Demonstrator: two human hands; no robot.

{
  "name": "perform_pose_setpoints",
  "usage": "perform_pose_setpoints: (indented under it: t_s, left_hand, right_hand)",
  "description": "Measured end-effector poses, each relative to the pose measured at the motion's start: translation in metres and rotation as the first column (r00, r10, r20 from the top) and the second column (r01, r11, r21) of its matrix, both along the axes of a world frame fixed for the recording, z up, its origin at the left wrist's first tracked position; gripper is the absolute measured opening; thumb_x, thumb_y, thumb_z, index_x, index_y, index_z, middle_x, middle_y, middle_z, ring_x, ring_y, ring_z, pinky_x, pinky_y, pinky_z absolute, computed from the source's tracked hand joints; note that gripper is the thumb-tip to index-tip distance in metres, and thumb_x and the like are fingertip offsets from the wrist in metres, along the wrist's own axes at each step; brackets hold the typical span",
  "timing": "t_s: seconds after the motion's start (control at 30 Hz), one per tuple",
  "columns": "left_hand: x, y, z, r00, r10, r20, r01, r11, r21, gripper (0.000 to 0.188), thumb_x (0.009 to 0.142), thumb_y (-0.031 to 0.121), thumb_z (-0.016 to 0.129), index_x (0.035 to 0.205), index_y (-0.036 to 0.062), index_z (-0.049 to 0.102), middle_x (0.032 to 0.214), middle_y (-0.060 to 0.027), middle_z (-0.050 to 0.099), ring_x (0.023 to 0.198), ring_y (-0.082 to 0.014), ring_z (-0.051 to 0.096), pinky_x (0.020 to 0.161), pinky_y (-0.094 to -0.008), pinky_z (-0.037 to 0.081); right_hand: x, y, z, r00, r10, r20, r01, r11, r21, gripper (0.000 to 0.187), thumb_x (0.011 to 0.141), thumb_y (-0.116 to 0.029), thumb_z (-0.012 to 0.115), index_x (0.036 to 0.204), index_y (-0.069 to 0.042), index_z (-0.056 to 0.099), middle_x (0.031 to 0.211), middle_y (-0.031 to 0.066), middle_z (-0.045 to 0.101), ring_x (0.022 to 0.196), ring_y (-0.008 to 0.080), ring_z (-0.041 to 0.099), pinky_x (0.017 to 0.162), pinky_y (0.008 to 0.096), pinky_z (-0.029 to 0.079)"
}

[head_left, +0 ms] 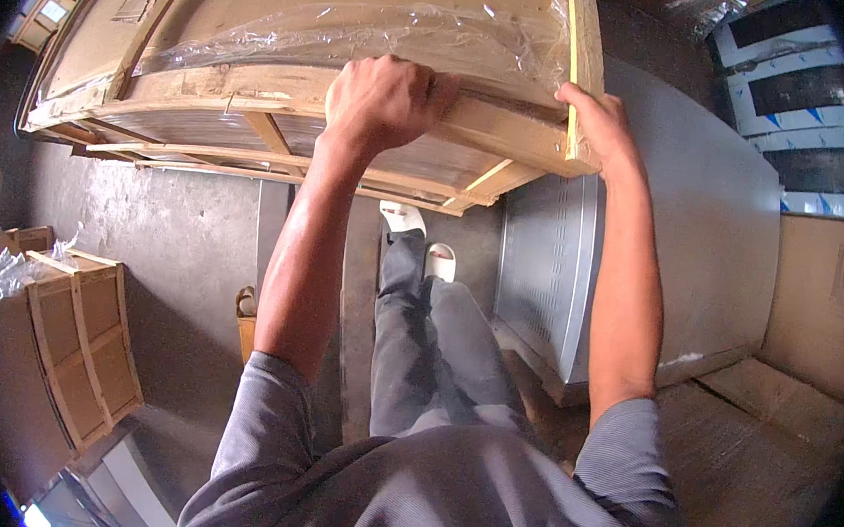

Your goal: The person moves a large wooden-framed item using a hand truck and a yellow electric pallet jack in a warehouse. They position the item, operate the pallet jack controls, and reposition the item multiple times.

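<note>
A large wooden crate (494,129) fills the upper middle, its slatted frame around brown cardboard and clear plastic film (392,35). My left hand (381,99) is closed over the crate's near top rail, knuckles up, its fingertips out of sight behind the wood. At the crate's right corner my right hand (600,124) grips the upright edge, where a yellow strip (572,46) runs down the post. The thumb lies against the front and the other fingers are hidden on the outer side. Both arms reach forward, and the crate's lower slats show beneath my hands.
A grey metal cabinet (681,226) stands close on the right. Beyond it are film-wrapped dark panels (807,107) and a cardboard box (816,288). At left sits another slatted crate (84,334) with crumpled plastic. My feet in white slippers (440,261) stand near the crate's base.
</note>
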State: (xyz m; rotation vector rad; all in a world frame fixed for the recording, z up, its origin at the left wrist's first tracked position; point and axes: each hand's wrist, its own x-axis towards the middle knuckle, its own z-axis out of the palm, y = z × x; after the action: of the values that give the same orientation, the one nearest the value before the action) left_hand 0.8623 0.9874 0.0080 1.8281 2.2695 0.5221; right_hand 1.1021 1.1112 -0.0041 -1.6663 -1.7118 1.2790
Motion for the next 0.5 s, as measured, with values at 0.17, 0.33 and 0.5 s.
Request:
perform_pose_setpoints:
  t_s: [0.17,0.33,0.5]
  left_hand:
    - [0.004,0.008,-0.001,0.997,-0.034,-0.066,0.035,0.999,0.013,0.052,0.088,0.058,0.051,0.078,0.0123,0.074,0.076,-0.0219,0.066,0.073,-0.0432,0.065,0.066,-0.0518,0.053]
    - [0.012,0.009,0.001,0.995,-0.023,-0.093,0.018,0.998,-0.055,0.059,0.09,0.057,0.05,0.072,0.0051,0.071,0.071,-0.0238,0.064,0.073,-0.0434,0.065,0.067,-0.0515,0.051]
    - [0.017,0.012,-0.002,0.99,-0.055,-0.131,0.049,0.998,-0.047,0.053,0.093,0.055,0.046,0.086,0.0099,0.073,0.086,-0.0231,0.068,0.083,-0.0441,0.066,0.073,-0.0521,0.051]
  right_hand:
    - [0.007,0.005,-0.007,0.998,-0.014,-0.057,0.011,0.999,-0.046,0.053,0.073,-0.043,0.076,0.099,0.003,0.07,0.09,0.0082,0.067,0.081,0.0138,0.062,0.073,0.0324,0.05]
    - [0.008,0.008,-0.024,0.968,-0.016,-0.252,0.01,1.0,-0.025,0.058,0.074,-0.044,0.078,0.109,0.001,0.069,0.1,0.0109,0.07,0.093,0.0196,0.064,0.083,0.0338,0.051]
    - [0.014,0.008,-0.025,0.938,0.093,-0.335,-0.089,0.996,0.025,0.055,0.076,-0.04,0.075,0.114,0.0,0.068,0.104,0.0125,0.071,0.097,0.0206,0.065,0.086,0.0338,0.051]
